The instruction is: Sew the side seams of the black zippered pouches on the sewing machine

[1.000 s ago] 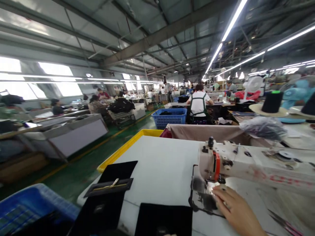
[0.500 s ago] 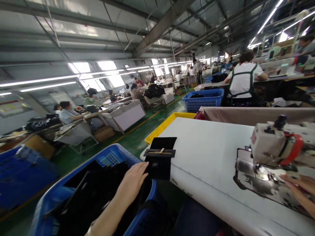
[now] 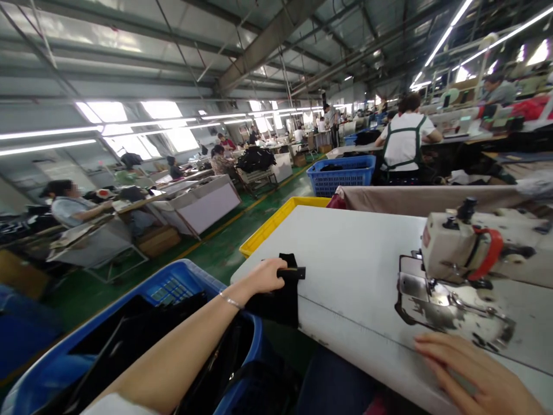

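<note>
At the left end of the white sewing table, my left hand is closed on a black fabric piece. Its fingers curl over the dark band that crosses the piece, and the band's right end sticks out past them. Part of the fabric lies on the tabletop and part drapes over the front edge; the hand hides the band's left side. My right hand holds nothing, its fingers stretched out over the table's front edge, just in front of the sewing machine and apart from its metal plate.
A blue basket full of black pieces stands below my left arm. Behind the table's left end is a yellow bin. Farther back are another blue basket and a person seated at a bench.
My left hand has moved right and up onto the band and closed on it, covering the gold zipper seen before. My right hand has drawn back from the machine toward the table's front edge.
</note>
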The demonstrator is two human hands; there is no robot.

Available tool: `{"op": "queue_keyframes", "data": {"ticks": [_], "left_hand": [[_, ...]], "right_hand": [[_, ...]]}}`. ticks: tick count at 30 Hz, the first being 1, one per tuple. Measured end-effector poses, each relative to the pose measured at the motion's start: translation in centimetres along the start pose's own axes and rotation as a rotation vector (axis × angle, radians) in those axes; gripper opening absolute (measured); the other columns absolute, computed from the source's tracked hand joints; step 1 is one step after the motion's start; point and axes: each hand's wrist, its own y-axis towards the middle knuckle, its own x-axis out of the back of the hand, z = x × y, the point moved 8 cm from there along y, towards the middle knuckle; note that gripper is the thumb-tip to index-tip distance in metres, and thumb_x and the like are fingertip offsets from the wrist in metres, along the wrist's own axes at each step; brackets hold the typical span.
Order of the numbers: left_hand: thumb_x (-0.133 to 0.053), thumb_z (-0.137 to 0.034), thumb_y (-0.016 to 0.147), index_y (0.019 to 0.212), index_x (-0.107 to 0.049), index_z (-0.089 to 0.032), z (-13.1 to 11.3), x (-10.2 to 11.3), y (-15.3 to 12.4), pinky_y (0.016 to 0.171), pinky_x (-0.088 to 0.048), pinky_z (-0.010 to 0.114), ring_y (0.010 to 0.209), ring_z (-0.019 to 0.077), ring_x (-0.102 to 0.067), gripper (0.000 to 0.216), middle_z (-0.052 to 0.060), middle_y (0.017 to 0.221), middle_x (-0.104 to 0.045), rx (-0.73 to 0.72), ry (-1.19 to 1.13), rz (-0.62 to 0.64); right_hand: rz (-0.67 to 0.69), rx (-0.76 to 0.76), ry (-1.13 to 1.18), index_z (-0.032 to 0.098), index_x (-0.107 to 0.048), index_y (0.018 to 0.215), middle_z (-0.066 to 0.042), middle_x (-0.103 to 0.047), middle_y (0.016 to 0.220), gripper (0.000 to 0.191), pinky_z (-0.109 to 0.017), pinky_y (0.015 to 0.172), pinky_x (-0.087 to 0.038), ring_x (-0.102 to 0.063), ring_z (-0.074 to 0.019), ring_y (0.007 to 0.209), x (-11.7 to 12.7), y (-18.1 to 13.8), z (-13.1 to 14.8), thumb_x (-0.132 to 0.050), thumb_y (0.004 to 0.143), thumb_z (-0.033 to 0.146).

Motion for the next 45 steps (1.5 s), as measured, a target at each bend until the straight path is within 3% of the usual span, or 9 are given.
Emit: {"op": "queue_keyframes", "data": {"ticks": [4, 7, 10, 12, 14, 18, 24, 32, 45], "left_hand": [[-0.065, -0.015, 0.077, 0.082, -0.061, -0.016, -5.0, -3.5, -1.0, 0.072, -0.047, 0.027, 0.077, 0.0151, -0.055, 0.007, -0.001, 0.081, -0.058, -0.083, -0.074, 0.132], [-0.058, -0.013, 0.073, 0.099, -0.060, -0.017, -9.8, -7.0, -3.3, 0.071, -0.045, 0.025, 0.081, 0.0154, -0.058, 0.026, -0.001, 0.088, -0.061, -0.129, -0.392, 0.293], [-0.067, -0.014, 0.074, 0.115, -0.062, -0.017, -13.6, -10.1, -5.2, 0.086, -0.047, 0.028, 0.100, 0.0202, -0.063, 0.042, 0.004, 0.107, -0.067, -0.127, -0.833, 0.428], [-0.076, -0.019, 0.076, 0.119, -0.064, -0.017, -14.8, -11.6, -5.5, 0.092, -0.047, 0.029, 0.106, 0.0217, -0.063, 0.045, 0.006, 0.113, -0.070, -0.093, -0.995, 0.409], [-0.083, -0.025, 0.076, 0.114, -0.069, -0.017, -14.9, -12.6, -5.4, 0.091, -0.048, 0.028, 0.101, 0.0201, -0.065, 0.041, 0.007, 0.108, -0.073, -0.021, -1.079, 0.315], [-0.089, -0.027, 0.072, 0.096, -0.075, -0.016, -14.6, -13.9, -5.2, 0.079, -0.050, 0.023, 0.083, 0.0149, -0.066, 0.030, 0.004, 0.091, -0.074, 0.141, -1.238, 0.169], [-0.090, -0.023, 0.069, 0.090, -0.076, -0.014, -15.7, -14.8, -5.4, 0.080, -0.054, 0.026, 0.079, 0.0156, -0.068, 0.027, 0.004, 0.087, -0.075, 0.224, -1.432, 0.219], [-0.092, -0.021, 0.065, 0.089, -0.079, -0.018, -15.6, -13.8, -5.0, 0.074, -0.051, 0.020, 0.075, 0.0112, -0.064, 0.027, 0.001, 0.084, -0.074, 0.237, -1.385, 0.110], [-0.086, -0.022, 0.073, 0.084, -0.075, -0.015, -15.6, -13.7, -4.9, 0.072, -0.048, 0.020, 0.073, 0.0104, -0.058, 0.017, 0.000, 0.079, -0.067, 0.214, -1.327, 0.166]], "right_hand": [[0.000, -0.214, 0.133, 0.032, -0.063, 0.123, -0.004, -0.057, 0.144, 0.033, -0.045, 0.107, -0.050, -0.056, -0.0253, 0.130, 1.6, 5.6, 4.1, -0.066, 0.091, 0.040], [0.058, -0.354, 0.290, 0.029, -0.061, 0.116, -0.005, -0.049, 0.151, 0.035, -0.048, 0.110, -0.044, -0.048, -0.0274, 0.136, 2.4, 8.1, 5.6, -0.072, 0.085, 0.040], [0.188, -0.500, 0.430, 0.025, -0.060, 0.093, -0.003, -0.067, 0.117, 0.011, -0.038, 0.093, -0.049, -0.061, -0.0224, 0.110, 2.3, 7.7, 5.5, -0.068, 0.088, 0.032], [0.272, -0.588, 0.484, 0.024, -0.056, 0.082, 0.001, -0.067, 0.089, 0.013, -0.032, 0.074, -0.047, -0.062, -0.0182, 0.085, 2.2, 6.5, 5.1, -0.066, 0.089, 0.029], [0.277, -0.625, 0.497, 0.023, -0.055, 0.079, 0.003, -0.064, 0.082, 0.016, -0.031, 0.070, -0.043, -0.059, -0.0166, 0.079, 2.7, 5.5, 4.9, -0.065, 0.090, 0.029], [0.149, -0.658, 0.503, 0.024, -0.061, 0.083, 0.003, -0.067, 0.096, 0.013, -0.030, 0.082, -0.045, -0.062, -0.0161, 0.091, 5.1, 4.4, 4.4, -0.062, 0.094, 0.032], [0.094, -0.694, 0.504, 0.025, -0.063, 0.079, 0.003, -0.070, 0.094, 0.020, -0.029, 0.078, -0.046, -0.064, -0.0169, 0.089, 6.8, 4.0, 4.1, -0.061, 0.093, 0.038], [0.107, -0.723, 0.516, 0.024, -0.064, 0.078, 0.001, -0.071, 0.084, 0.023, -0.028, 0.069, -0.048, -0.064, -0.0173, 0.079, 6.8, 4.1, 4.1, -0.059, 0.092, 0.041], [0.040, -0.716, 0.408, 0.026, -0.067, 0.082, 0.003, -0.073, 0.081, 0.016, -0.027, 0.063, -0.051, -0.068, -0.0167, 0.072, 7.1, 3.7, 3.0, -0.066, 0.087, 0.041]]}}
